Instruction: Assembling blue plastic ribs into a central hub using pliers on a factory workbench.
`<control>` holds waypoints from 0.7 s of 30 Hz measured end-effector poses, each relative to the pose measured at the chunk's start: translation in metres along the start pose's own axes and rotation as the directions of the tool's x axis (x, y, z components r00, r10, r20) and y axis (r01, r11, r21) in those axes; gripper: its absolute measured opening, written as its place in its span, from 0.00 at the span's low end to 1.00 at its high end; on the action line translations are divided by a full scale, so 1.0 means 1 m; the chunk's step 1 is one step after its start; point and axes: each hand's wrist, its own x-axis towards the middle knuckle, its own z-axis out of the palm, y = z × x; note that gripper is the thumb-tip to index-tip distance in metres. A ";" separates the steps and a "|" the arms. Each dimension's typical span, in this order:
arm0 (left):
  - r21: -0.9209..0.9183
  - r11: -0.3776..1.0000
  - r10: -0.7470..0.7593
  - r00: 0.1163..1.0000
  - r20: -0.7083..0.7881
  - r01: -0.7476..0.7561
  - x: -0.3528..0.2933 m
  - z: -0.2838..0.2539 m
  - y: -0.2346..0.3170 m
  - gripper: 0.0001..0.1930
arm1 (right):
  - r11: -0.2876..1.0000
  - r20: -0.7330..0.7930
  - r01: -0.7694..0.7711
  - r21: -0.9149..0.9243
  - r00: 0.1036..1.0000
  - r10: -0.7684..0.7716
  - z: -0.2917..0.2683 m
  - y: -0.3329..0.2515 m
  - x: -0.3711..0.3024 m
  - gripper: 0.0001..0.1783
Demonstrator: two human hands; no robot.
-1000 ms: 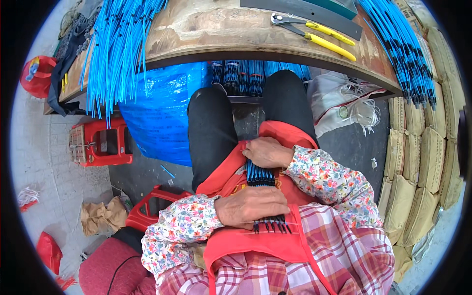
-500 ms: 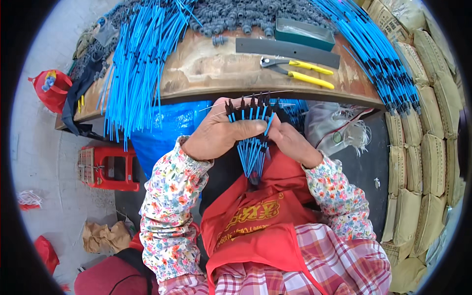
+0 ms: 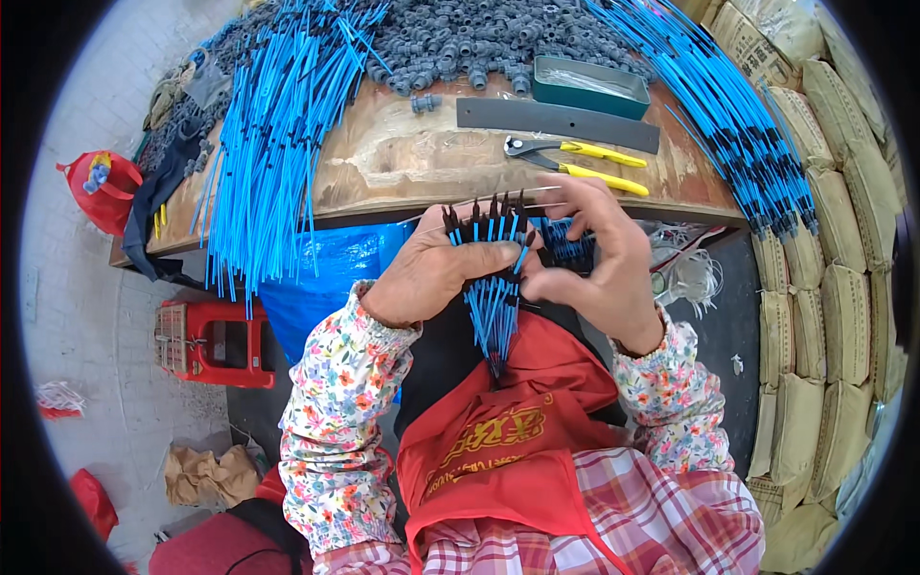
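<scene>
My left hand [image 3: 422,273] grips a fanned bundle of thin blue tubes [image 3: 494,311] with black ends, its thumb pressed across them. The black tips [image 3: 494,208] stand up in a row above the thumb, and the lower ends draw together over my red apron [image 3: 508,460]. Thin pale wires run crosswise near the tips; whether they pass through them I cannot tell. To the right of the bundle, my right hand [image 3: 613,254] is raised with thumb and fingers apart, and its upper fingertips are close to the wire's end.
A wooden table [image 3: 393,158] bears yellow-handled pliers [image 3: 599,168], a dark flat bar [image 3: 556,123], a green tray [image 3: 589,103], grey fittings [image 3: 450,48] and blue tubes [image 3: 273,144] hanging over its edge. Stacked sacks [image 3: 824,287] line the right; a red stool [image 3: 220,340] stands left.
My right hand has come away from the bundle to the right and spread its fingers. The left hand keeps its hold on the bundle. The view has shifted slightly.
</scene>
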 end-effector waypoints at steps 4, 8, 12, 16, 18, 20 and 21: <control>-0.062 0.998 -0.031 0.999 0.044 0.034 0.003 0.001 0.001 0.16 | 0.993 0.041 -0.120 0.017 0.992 0.119 0.004 -0.007 0.019 0.30; -0.093 0.994 0.057 0.998 -0.039 -0.060 0.005 0.008 -0.006 0.16 | 0.826 -0.020 -0.315 0.468 0.930 0.366 0.017 -0.006 0.015 0.20; 0.002 0.986 0.167 0.970 -0.176 -0.170 0.005 0.016 -0.011 0.19 | 0.824 -0.227 -0.166 0.542 0.915 0.334 0.031 0.001 0.007 0.21; -0.045 0.992 0.107 0.972 -0.208 -0.119 0.006 0.016 -0.011 0.20 | 0.897 -0.292 -0.138 0.420 0.915 0.278 0.039 0.005 -0.007 0.19; -0.073 0.990 0.106 0.974 -0.199 -0.122 0.006 0.017 -0.012 0.19 | 0.954 -0.273 -0.066 0.293 0.950 0.149 0.038 0.005 -0.012 0.19; -0.054 0.989 0.124 0.961 -0.246 -0.141 0.006 0.019 -0.013 0.18 | 0.982 -0.264 -0.080 0.171 0.956 0.123 0.036 0.003 -0.014 0.16; -0.053 0.988 0.129 0.958 -0.255 -0.147 0.006 0.020 -0.013 0.18 | 0.998 -0.278 -0.031 0.048 0.960 0.044 0.035 0.003 -0.013 0.16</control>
